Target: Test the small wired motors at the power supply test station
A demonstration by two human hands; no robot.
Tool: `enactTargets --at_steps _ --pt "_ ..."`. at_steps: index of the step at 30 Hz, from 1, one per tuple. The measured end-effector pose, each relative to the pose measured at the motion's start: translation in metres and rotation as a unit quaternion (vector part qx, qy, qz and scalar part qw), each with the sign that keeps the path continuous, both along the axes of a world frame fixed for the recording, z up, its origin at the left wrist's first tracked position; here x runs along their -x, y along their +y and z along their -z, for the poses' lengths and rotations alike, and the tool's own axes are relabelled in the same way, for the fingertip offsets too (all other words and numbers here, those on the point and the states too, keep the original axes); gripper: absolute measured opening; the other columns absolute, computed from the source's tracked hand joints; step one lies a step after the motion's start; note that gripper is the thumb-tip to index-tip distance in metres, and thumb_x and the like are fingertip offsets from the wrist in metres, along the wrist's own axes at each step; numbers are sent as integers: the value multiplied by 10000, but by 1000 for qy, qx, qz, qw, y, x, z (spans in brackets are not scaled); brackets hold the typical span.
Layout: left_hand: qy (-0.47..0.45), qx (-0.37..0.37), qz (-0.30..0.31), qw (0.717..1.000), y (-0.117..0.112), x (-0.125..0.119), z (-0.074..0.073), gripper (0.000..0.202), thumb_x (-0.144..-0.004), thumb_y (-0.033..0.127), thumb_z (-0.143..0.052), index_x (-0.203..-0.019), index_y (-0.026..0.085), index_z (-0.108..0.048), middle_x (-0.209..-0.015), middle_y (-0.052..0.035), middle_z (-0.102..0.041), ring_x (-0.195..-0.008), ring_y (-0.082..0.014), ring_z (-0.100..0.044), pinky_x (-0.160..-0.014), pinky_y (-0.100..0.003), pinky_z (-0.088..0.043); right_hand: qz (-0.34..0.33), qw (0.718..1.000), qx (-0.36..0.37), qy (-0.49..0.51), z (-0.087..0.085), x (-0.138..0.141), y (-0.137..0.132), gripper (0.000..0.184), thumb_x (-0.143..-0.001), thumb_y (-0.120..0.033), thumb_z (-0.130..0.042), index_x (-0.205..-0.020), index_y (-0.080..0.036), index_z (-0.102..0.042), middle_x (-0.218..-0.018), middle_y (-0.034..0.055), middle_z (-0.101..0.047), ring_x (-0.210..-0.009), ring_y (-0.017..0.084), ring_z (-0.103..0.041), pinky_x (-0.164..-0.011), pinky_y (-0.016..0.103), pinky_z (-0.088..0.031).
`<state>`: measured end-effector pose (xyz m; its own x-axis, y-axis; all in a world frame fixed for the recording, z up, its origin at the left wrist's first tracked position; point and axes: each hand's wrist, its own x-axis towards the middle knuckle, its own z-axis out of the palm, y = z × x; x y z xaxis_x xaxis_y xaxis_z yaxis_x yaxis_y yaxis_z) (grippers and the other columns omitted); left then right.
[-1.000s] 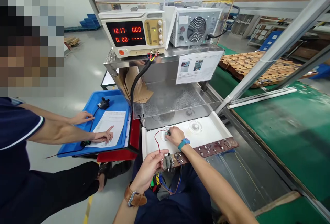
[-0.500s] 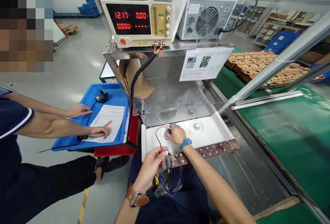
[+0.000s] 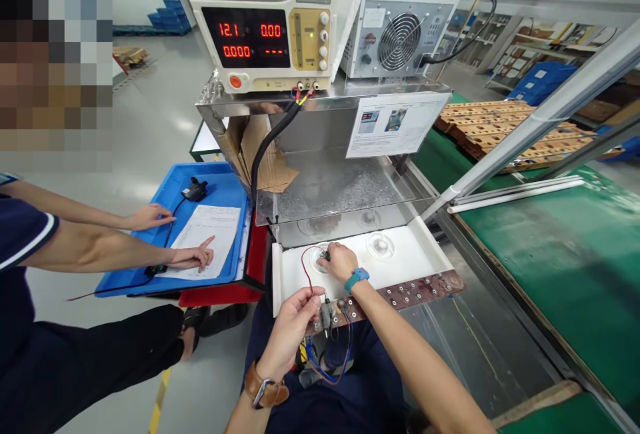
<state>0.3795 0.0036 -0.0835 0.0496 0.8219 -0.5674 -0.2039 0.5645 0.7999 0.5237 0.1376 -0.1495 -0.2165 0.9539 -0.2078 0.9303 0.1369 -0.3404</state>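
My left hand (image 3: 295,317), with a brown strap at its wrist, pinches a red wire (image 3: 304,267) at the front edge of the white tray (image 3: 415,257). The wire curves up and over to a small circuit board (image 3: 326,255) above a round recess in the tray. My right hand (image 3: 344,265) has its fingers closed on that board and partly covers it. Just right of my left fingertips, a grey clamp-like fitting (image 3: 327,316) sits on the brown terminal strip (image 3: 415,291). Blue and brown wires (image 3: 345,371) hang below it.
A power supply (image 3: 260,37) with lit red digits stands on the metal shelf ahead, its black cable (image 3: 263,144) running down. At left, a co-worker's hands (image 3: 193,257) rest at a paper sheet (image 3: 220,224) in a blue tray (image 3: 170,177). A green bench (image 3: 565,247) lies right.
The view has shifted very slightly. Both of my hands keep nearly the same pose on the wire and the board. Some display digits look different.
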Motion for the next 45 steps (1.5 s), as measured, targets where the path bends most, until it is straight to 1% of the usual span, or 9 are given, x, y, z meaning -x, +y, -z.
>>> enactTargets --at_steps 3,7,11,13,17,22,26,32,45 --pt "5 -22 -6 1000 3 -2 -1 722 -619 677 -830 -1087 147 -684 -764 15 -555 -664 -95 -476 -601 -219 -393 4 1000 5 2 2 1 0 379 -899 -468 -682 -1086 -139 -659 -1080 122 -727 -1025 248 -674 -794 307 -445" --pt "52 -96 -18 994 17 -9 2 544 -641 571 -845 -943 145 -694 -785 -12 -616 -705 -116 -530 -683 -245 -426 13 1000 13 -4 2 3 3 378 -911 -480 -660 -1087 -147 -670 -1099 122 -728 -1020 247 -679 -785 306 -443" --pt "116 -126 8 985 35 -20 14 444 -619 510 -827 -834 139 -713 -742 -42 -667 -704 -155 -569 -693 -279 -438 10 999 37 1 -11 -3 1 391 -924 -532 -627 -1045 -169 -706 -1109 120 -730 -1019 246 -678 -770 308 -442" --pt "131 -128 23 983 42 -25 20 437 -608 511 -820 -804 132 -721 -727 -58 -683 -684 -165 -577 -675 -286 -434 24 999 26 9 -22 -12 -9 363 -935 -502 -620 -1040 -168 -717 -1120 124 -723 -1022 243 -672 -763 305 -440" --pt "129 -132 43 982 51 -31 30 439 -604 500 -830 -803 121 -735 -748 -77 -706 -699 -174 -609 -682 -286 -446 108 991 -45 68 -36 -37 -46 342 -1013 -387 -499 -1169 -156 -698 -1076 110 -723 -981 214 -664 -808 296 -446" --pt "129 -136 92 978 57 -34 40 383 -612 467 -799 -784 135 -716 -720 -57 -697 -702 -175 -622 -695 -291 -466 148 978 -81 122 -27 -54 -75 309 -1018 -309 -478 -1115 -139 -718 -1045 102 -716 -1003 222 -649 -883 303 -447" --pt "168 -146 106 969 58 -36 48 400 -613 490 -765 -811 147 -713 -733 -52 -699 -701 -177 -625 -690 -291 -468 148 975 -92 137 -17 -54 -74 287 -1014 -296 -491 -1106 -142 -716 -1040 101 -715 -1001 221 -646 -880 297 -443" --pt "199 -164 128 958 56 -33 55 363 -660 470 -723 -836 153 -703 -743 -65 -708 -712 -190 -628 -697 -300 -464 142 976 -98 134 -16 -53 -73 283 -1019 -305 -482 -1088 -154 -711 -1026 95 -707 -990 218 -642 -866 297 -439" --pt "229 -168 161 945 56 -37 44 383 -644 467 -662 -857 152 -697 -760 -66 -708 -734 -208 -638 -725 -323 -462 143 978 -84 126 -21 -52 -75 277 -1022 -312 -476 -1077 -168 -706 -1017 85 -701 -979 211 -640 -844 293 -429"
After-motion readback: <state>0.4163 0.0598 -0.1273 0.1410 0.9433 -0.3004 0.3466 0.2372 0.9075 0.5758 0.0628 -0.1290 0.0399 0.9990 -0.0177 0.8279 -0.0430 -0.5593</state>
